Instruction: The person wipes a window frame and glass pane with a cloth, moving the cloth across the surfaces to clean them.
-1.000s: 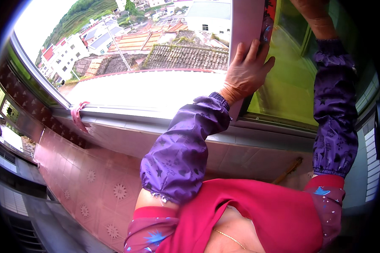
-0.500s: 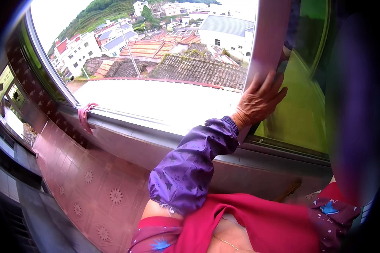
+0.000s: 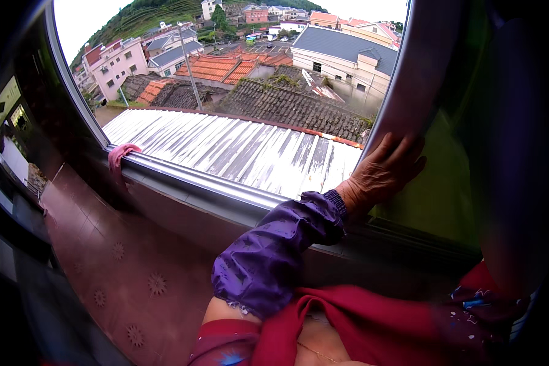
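My left hand (image 3: 384,171) rests low on the pale upright frame of a sliding window sash (image 3: 402,91), fingers curled over its edge just above the sill track (image 3: 213,183). A purple sleeve cover (image 3: 274,256) wraps that forearm. On the far right my right arm (image 3: 512,158) rises as a dark blurred purple sleeve, and its hand is out of view above. The sash's glass pane (image 3: 445,189) is tinted green. The window is open to the left of the sash.
A pink cloth (image 3: 121,155) hangs over the sill track at the left end. Below the sill runs a reddish tiled wall (image 3: 116,268) with flower patterns. Outside lie a corrugated metal roof (image 3: 238,146) and tiled rooftops.
My left hand has slid down the sash frame toward the sill. My right hand, earlier high on the sash, has gone out of view, and the right arm is now blurred.
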{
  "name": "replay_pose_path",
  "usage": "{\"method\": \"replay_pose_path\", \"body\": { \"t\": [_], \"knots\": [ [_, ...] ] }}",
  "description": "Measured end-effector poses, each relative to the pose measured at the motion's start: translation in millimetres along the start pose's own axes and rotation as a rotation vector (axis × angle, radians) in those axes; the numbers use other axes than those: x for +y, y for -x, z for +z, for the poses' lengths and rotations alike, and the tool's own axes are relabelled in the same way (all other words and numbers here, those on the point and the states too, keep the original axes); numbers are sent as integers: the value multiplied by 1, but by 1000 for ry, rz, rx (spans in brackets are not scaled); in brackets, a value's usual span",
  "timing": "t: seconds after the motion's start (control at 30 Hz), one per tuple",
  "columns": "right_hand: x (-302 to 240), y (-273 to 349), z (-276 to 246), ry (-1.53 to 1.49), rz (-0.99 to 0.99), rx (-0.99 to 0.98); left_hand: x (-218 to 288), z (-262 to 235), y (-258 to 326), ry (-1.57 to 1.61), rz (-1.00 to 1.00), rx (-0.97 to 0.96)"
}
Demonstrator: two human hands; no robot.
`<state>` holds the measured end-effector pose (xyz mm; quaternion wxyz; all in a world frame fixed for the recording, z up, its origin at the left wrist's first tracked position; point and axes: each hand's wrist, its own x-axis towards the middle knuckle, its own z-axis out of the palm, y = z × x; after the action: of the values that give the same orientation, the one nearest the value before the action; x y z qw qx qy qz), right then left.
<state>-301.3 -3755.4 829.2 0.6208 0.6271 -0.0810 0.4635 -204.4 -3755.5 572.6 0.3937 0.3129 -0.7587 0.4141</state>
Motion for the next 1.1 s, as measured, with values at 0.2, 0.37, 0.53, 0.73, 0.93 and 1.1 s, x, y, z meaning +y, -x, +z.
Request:
{"method": "replay_pose_path", "body": {
  "t": [0.2,0.37,0.53,0.73,0.93,1.1],
  "knots": [
    [-30,29,-4,-22,18,-55,-4,6,7,-27,19,39],
    [-36,32,-22,6,8,-78,0,8,0,-21,14,85],
    [-48,39,-30,1,6,-66,-2,-6,-5,145,-22,-12],
    [-107,83,-36,-365,86,-187,13,-19,48,160,-86,-107],
    [-180,170,-47,-606,71,-349,29,-41,148,301,-276,-359],
    [-227,224,-72,-718,-80,-445,52,-61,181,320,-258,-485]
  ]
}}
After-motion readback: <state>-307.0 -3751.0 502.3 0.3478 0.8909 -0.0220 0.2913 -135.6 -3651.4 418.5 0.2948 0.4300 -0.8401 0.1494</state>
